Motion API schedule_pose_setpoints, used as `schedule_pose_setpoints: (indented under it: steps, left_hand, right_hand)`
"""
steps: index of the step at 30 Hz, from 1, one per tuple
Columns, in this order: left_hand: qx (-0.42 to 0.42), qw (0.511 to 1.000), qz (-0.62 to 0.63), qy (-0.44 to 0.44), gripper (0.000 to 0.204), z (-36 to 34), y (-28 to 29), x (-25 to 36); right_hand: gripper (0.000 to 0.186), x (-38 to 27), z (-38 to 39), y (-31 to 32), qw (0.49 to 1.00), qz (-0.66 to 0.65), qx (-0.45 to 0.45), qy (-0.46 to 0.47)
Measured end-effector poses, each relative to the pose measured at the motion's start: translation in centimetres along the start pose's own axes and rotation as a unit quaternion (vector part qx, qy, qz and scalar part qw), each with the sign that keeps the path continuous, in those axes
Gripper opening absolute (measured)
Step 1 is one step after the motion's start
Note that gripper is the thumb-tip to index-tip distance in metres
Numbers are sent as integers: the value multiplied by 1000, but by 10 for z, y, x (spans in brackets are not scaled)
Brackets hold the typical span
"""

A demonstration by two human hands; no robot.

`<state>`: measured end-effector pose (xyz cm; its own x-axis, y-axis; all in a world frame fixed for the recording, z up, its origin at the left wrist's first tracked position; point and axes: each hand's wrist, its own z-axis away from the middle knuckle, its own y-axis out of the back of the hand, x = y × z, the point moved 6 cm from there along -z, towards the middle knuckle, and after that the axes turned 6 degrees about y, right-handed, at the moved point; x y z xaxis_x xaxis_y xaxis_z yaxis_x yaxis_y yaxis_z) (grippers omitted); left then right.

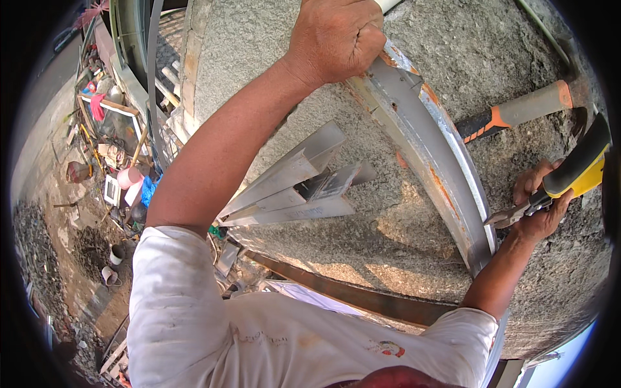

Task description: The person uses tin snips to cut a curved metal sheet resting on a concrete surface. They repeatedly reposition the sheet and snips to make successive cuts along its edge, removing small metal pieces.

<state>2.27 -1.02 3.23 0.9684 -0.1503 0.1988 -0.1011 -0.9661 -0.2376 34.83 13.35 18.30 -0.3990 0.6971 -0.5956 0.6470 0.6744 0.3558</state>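
Observation:
A long grey metal channel (427, 152), rusted along its flanges, lies slantwise over a rough concrete surface (246, 32). At its far end my left hand (339, 42) is closed in a fist around the metal. Over on the right, my right hand (540, 216) grips tin snips (576, 171) with yellow and black handles. Their metal jaws meet the channel's right edge; whether they bite into it I cannot tell. Between the channel and the snips rests a hammer (517, 113) with a grey, orange and black handle.
Several shorter grey metal channel pieces (304, 178) lie left of the long one. A rusty metal strip (349, 291) runs along the near edge of the concrete. Lower ground at left holds clutter, including a pink container (129, 176) and white buckets (110, 275).

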Motion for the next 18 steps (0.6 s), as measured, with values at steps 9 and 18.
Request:
schedule_pose_setpoints:
  steps: [9,18]
  left_hand:
    - [-47,999,21,11,14,-4,11,5]
    - [-81,992,93,-4,20,-11,-12,-12]
  right_hand:
    - [58,0,-1,-6,999,8,-31,-11]
    - [53,0,4,-8,999,38,37,-4]
